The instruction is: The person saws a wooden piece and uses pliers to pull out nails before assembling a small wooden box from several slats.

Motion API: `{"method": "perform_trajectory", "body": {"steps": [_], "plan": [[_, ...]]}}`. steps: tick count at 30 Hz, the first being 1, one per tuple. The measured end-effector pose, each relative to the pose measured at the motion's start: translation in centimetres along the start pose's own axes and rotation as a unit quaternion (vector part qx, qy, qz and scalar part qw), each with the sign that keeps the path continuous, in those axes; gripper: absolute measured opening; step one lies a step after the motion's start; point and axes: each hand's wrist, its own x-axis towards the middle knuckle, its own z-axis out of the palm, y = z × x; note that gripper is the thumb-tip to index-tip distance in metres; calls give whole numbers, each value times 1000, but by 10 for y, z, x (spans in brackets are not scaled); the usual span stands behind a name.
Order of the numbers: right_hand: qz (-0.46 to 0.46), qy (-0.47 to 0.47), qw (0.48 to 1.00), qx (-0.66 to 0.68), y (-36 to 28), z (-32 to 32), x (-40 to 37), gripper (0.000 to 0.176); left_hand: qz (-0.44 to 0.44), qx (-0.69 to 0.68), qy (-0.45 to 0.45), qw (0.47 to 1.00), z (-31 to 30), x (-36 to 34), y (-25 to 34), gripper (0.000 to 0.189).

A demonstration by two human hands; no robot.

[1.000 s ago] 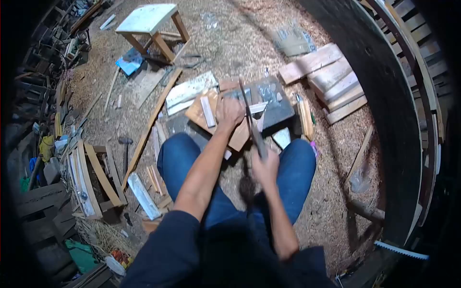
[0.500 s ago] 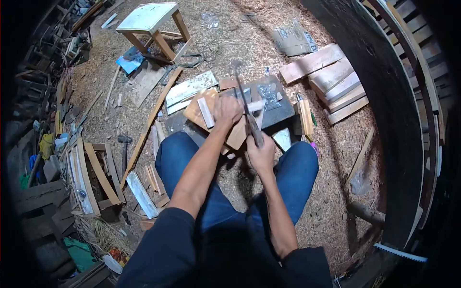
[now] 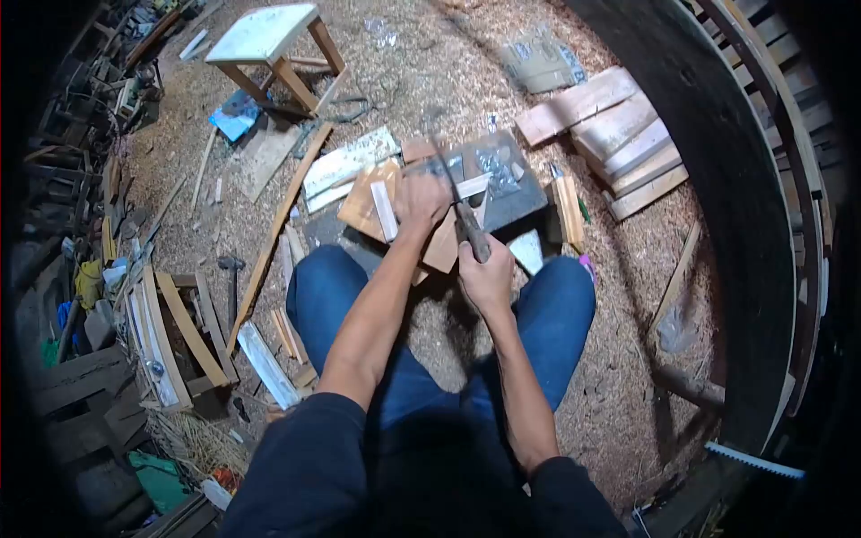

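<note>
My right hand [image 3: 487,269] is closed round the wooden handle of a hand saw [image 3: 470,229]. Its long, thin dark blade points away from me, nearly edge-on and blurred toward the tip; no teeth can be made out. Just left of the blade, my left hand [image 3: 424,199] presses down with curled fingers on a pale wood strip [image 3: 473,186] that pokes out past the blade on the right. Beneath lie wooden blocks [image 3: 442,248] on a dark low bench [image 3: 518,208]. Another pale strip [image 3: 384,212] lies left of my left hand. What its fingers grip underneath is hidden.
A small white-topped stool [image 3: 265,34] stands at the back left. Stacked boards [image 3: 628,134] lie to the right, near a large dark curved beam [image 3: 717,179]. A hammer [image 3: 231,278] and a slatted wooden frame [image 3: 179,332] are on the left. Shavings cover the floor.
The saw and my right hand have shifted slightly, with the handle now angled a little more to the left. My left hand stays on the wood. The whole view has tilted slightly.
</note>
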Motion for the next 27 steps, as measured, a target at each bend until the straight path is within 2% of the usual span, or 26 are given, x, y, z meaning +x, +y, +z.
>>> {"method": "perform_trajectory", "body": {"steps": [1,2,3,4,7,8,9,10,11,12,13,14,15,17,18,19,21,22,23,25,27], "plan": [[-13,7,1000,2,-2,-5,1,21,8,-2,12,1000,2,12,3,41],[-49,44,998,22,6,-10,-34,17,34,37,33,998,11,-5,-4,42],[-112,87,989,45,9,-10,-49,18,67,72,82,992,8,4,-4,42],[-119,108,979,125,20,-9,-68,20,103,65,140,983,5,6,-2,42],[-50,41,997,53,2,-10,-30,19,81,87,68,991,-3,-10,2,39],[-56,35,997,46,7,-1,-23,21,74,91,57,991,3,-20,-8,39],[-90,43,994,44,6,7,3,22,95,79,51,991,5,5,-12,38],[-52,29,998,31,5,-4,-14,20,111,67,20,991,6,2,-12,37],[-20,12,1000,20,4,-15,-41,18,111,69,21,991,7,0,-14,37],[-113,89,988,48,12,-19,-70,13,110,43,56,991,-5,18,-2,37],[-62,65,990,105,13,-29,-87,12,96,14,57,994,2,6,0,37],[-48,51,993,95,9,-29,-86,12,95,86,49,991,6,1,-3,39],[-44,44,994,89,1,-26,-62,12,98,89,49,990,-1,10,0,39],[-60,59,995,54,-6,-2,-18,22,16,64,20,998,-8,-5,2,34],[-73,54,995,33,-1,-10,-11,20,63,95,75,991,-2,7,-6,36],[-62,46,997,19,7,-13,-27,18,66,99,61,991,2,-4,-10,36],[-97,88,989,72,12,-30,-76,16,93,120,87,985,2,15,-3,39],[-86,98,986,100,12,-29,-77,15,83,55,45,994,-9,2,7,41],[-29,48,996,63,9,-34,-66,15,84,57,35,994,-4,-2,8,41],[-87,45,995,35,1,-2,-3,16,71,99,38,992,0,-11,3,41],[-109,66,991,50,19,5,-5,18,64,106,67,990,-1,-9,-1,41]]}}
